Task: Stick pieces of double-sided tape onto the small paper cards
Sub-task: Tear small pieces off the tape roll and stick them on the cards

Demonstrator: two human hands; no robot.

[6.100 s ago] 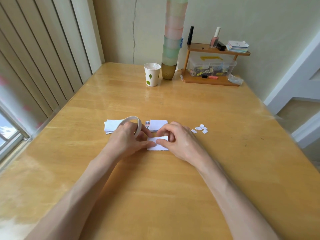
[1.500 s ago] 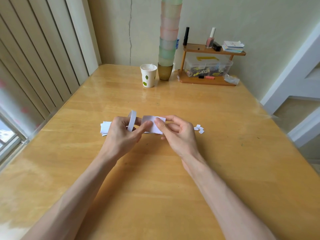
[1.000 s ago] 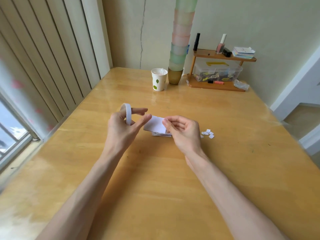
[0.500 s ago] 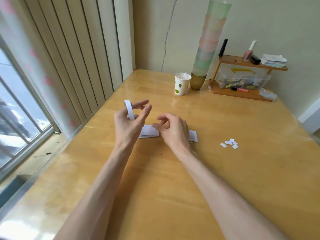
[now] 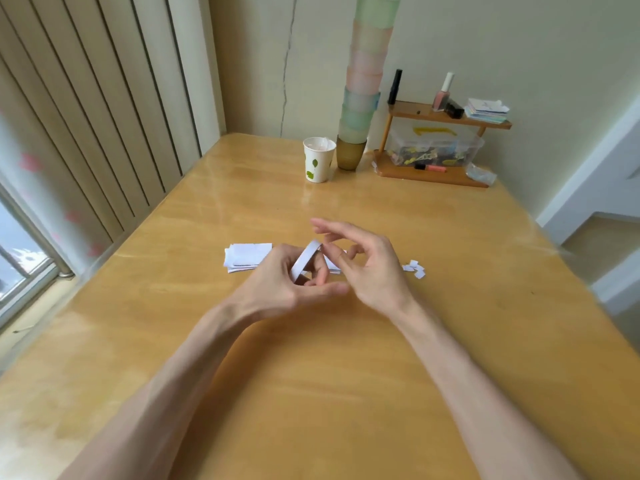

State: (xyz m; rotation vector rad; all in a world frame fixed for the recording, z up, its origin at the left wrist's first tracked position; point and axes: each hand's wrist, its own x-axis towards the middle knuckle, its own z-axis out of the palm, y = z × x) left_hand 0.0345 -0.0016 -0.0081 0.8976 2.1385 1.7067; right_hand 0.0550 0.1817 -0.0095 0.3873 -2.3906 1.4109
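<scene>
Right hand (image 5: 372, 271) now off card pile (image 5: 247, 256), fingers loose at tape roll (image 5: 304, 261), left hand (image 5: 277, 287) fingers round it.

Single head view, wide-angle, looking forward and down over table (image 5: 311, 393), hands close, centre frame.

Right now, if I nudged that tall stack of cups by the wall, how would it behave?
The cup stack stands tall on one narrow cup, so it would probably topple, not slide. It looks like translucent plastic, so likely light.
</scene>
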